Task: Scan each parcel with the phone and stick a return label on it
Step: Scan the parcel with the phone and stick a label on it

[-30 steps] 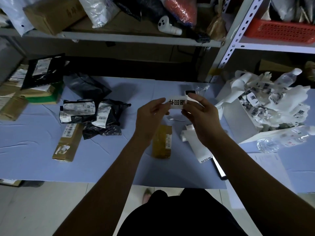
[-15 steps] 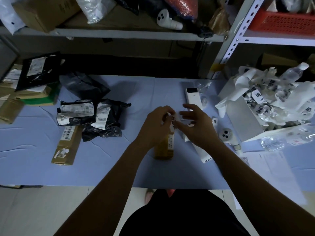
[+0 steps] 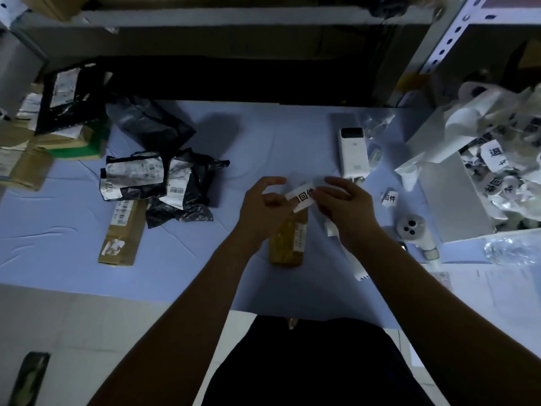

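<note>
Blue-covered table point(image 3: 263, 136): our left hand point(image 3: 262, 205) and right hand point(image 3: 347, 206) both pinch the return label point(image 3: 302, 197) above the brown parcel point(image 3: 288, 244); slack label could fold onto itself, landing crooked.

Far end of brown parcel point(image 3: 288, 244) behind return label point(image 3: 303, 197); its print unreadable.

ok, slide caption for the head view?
Left hand and right hand hold a label over a brown parcel on the table.

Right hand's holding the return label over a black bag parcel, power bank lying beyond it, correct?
No. The head view shows the right hand holding the return label over the small brown box, not a black bag. The power bank does lie beyond it.
</note>
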Tool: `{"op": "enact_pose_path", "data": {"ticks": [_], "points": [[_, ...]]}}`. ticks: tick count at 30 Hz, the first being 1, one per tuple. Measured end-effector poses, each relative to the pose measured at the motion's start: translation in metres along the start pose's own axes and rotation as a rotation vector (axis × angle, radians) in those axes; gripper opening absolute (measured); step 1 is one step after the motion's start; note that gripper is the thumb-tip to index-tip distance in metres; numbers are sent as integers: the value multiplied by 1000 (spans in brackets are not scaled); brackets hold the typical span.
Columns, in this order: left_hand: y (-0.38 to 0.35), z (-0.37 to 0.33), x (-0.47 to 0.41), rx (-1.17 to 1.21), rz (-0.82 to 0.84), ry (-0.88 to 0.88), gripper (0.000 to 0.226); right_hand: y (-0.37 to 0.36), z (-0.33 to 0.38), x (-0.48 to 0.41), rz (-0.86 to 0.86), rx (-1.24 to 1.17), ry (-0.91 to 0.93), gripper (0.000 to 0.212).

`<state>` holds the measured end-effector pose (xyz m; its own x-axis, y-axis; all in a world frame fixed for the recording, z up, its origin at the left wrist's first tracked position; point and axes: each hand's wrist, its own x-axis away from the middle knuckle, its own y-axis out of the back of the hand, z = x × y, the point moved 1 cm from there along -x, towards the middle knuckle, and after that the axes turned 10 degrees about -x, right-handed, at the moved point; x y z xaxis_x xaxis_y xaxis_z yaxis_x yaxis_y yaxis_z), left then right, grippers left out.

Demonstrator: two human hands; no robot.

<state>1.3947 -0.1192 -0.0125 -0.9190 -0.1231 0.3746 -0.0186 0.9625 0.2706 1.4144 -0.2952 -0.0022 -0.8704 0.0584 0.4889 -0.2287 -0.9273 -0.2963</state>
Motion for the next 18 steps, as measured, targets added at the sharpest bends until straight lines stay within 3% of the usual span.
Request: {"op": "enact_pose_path", "data": {"ticks": [2,5,12,16,18], "points": [[-2,13,-5,-28,-63,11,36,-1,-20,-2,-96,31,-53,30],[-4,29,-13,-263,-95,-50,28,-3,-50,-7,-171,175,-52,24],[-19,67,-36,-676,-46,-215,1,-11,-90,-24,-178,754,143,10],[-26,74,-35,-816,30,-244,37,-14,-98,-29,-120,1050,252,17],[-22,80,-32,-872,0,-198,35,-11,-101,-27,-154,1154,285,19]]}}
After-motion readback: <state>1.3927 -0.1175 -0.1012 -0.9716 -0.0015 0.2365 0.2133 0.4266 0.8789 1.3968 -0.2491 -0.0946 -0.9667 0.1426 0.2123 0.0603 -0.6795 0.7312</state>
